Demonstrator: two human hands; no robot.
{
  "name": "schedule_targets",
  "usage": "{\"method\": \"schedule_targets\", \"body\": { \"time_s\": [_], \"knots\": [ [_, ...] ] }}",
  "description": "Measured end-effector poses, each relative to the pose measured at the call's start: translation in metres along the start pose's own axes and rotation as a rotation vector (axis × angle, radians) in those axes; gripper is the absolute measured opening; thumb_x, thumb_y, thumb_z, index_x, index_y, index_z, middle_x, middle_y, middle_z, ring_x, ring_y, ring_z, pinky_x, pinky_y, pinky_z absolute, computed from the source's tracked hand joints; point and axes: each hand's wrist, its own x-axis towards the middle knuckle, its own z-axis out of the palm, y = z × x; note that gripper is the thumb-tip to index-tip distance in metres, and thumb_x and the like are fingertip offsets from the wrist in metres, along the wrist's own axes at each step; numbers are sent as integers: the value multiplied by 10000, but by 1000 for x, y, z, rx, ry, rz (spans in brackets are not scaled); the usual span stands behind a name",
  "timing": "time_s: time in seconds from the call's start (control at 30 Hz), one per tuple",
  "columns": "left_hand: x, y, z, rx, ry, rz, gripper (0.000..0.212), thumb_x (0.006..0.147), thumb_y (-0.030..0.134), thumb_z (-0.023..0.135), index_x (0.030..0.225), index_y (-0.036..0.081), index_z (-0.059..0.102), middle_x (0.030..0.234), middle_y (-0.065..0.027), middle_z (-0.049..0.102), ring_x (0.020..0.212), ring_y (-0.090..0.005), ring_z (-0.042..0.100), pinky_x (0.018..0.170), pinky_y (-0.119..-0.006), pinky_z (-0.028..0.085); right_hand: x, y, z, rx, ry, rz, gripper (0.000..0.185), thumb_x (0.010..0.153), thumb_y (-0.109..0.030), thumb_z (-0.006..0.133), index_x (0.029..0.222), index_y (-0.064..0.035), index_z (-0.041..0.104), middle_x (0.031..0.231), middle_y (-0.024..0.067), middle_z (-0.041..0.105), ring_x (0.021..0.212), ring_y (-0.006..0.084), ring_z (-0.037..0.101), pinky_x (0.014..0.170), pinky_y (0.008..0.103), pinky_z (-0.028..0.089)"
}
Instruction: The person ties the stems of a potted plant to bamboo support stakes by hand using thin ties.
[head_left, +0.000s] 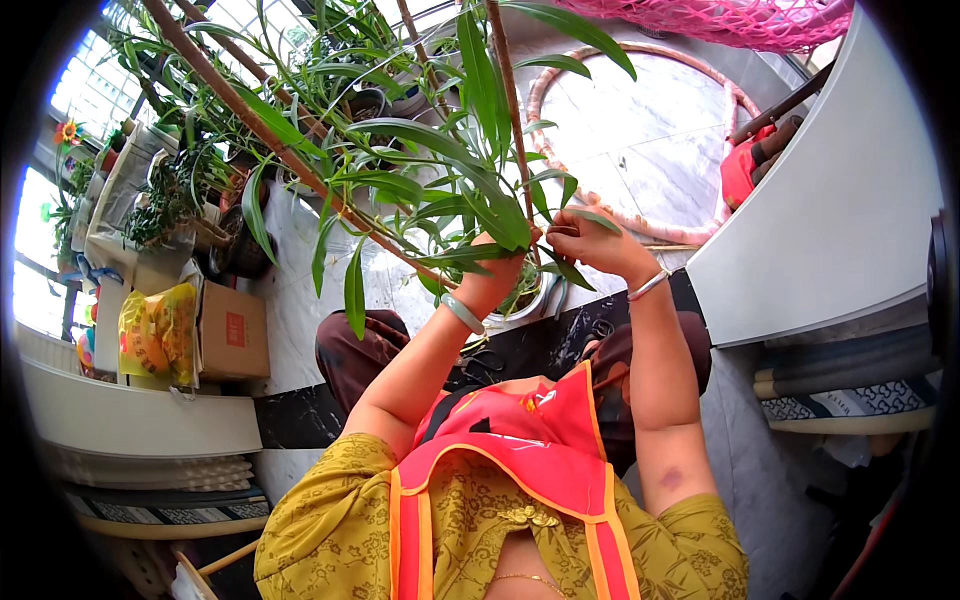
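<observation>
A tall potted plant with long narrow green leaves (491, 206) rises in front of me from a white pot (536, 304). My left hand (495, 262), a pale bangle on its wrist, is closed around the upright brown stem (517, 112), its fingers partly covered by leaves. Just right of that stem, my right hand (596, 244) has its fingers curled and thumb against the forefinger. Something thin and dark shows at these fingertips; whether it is gripped is unclear. A slanting brown stem (300, 165) runs from upper left down behind my left forearm.
Dark tool handles (559, 296) lie beside the pot. More potted plants (240, 232), a cardboard box (232, 330) and a yellow plastic bag (157, 334) stand left. A pinkish wrapped hoop (536, 105) lies on the marble floor. A white curved cabinet (817, 202) bounds the right.
</observation>
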Motion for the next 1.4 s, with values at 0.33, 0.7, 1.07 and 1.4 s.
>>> {"method": "schedule_targets", "body": {
  "time_s": [0.33, 0.7, 1.07, 1.4],
  "knots": [
    [6, 5, 3, 275, 46, 241, 162, 738, -43, 617, 879, 21, 570, 829, -109, 580, 746, -244, 579, 624, -314, 475, 11, 25, 4, 98, -33, -75, 149, 824, -181, 545, 824, -38, 586, 642, -32, 534, 557, 48, 482, 503, 194, 387],
    [5, 12, -7, 351, -70, 286, 110, 770, 12, 568, 875, 43, 560, 872, -126, 579, 792, -299, 570, 648, -375, 457, -13, -3, -20, 523, -181, -95, 259, 895, -249, 517, 930, -16, 625, 808, 52, 646, 624, 89, 600, 519, 191, 451],
    [3, -3, -19, 456, -178, 277, 190, 747, -9, 615, 921, 62, 585, 942, -115, 582, 797, -280, 595, 664, -341, 484, 0, -4, 23, -254, 283, -570, 273, 757, -7, 520, 1005, -112, 561, 926, 90, 592, 755, 280, 602, 652, 350, 492],
    [4, -4, -19, 217, -135, 248, 119, 756, -40, 605, 846, 31, 573, 885, -122, 603, 796, -259, 604, 688, -320, 485, -1, 7, 23, -503, 338, -466, 108, 800, -134, 549, 880, -72, 586, 791, 109, 595, 725, 302, 594, 638, 376, 476]
  ]
}}
